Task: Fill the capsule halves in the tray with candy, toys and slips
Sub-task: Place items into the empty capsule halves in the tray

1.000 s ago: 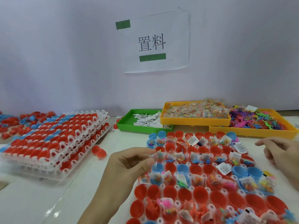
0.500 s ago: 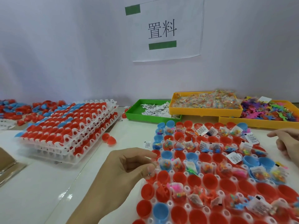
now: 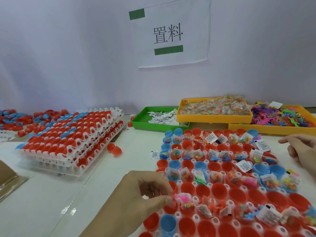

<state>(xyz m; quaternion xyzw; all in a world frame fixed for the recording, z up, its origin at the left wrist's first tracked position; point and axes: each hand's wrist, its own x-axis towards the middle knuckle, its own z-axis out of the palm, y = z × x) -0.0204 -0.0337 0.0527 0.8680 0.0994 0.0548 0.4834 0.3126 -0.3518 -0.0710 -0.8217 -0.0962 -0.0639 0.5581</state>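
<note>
A: Head view: what sits in front of the person?

B: A white tray (image 3: 220, 183) of red and blue capsule halves lies on the bench, right of centre. Its far rows mostly hold candy packets, small toys and printed slips; many red cups in the near rows are bare.

A: Where is the left hand?

B: The left hand (image 3: 136, 194) is at the tray's near-left edge. Its fingers (image 3: 159, 189) are curled, thumb and fingertips pinching a small clear candy packet (image 3: 172, 203) over a red cup (image 3: 171, 208) in the leftmost column. The cup lies directly under the fingertips, so the coming move looks like a short drop straight down.

A: And the right hand?

B: The right hand (image 3: 301, 149) hangs over the tray's right edge, well apart from that cup, fingers loosely curled and holding nothing that I can see. The left is clearly nearer.

A: The supplies?

B: Beyond the tray: a green bin (image 3: 142, 119) of slips, a yellow bin (image 3: 213, 118) of candy, another yellow bin (image 3: 273, 129) of colourful toys. Stacked trays (image 3: 71, 142) of empty halves stand to the left.
</note>
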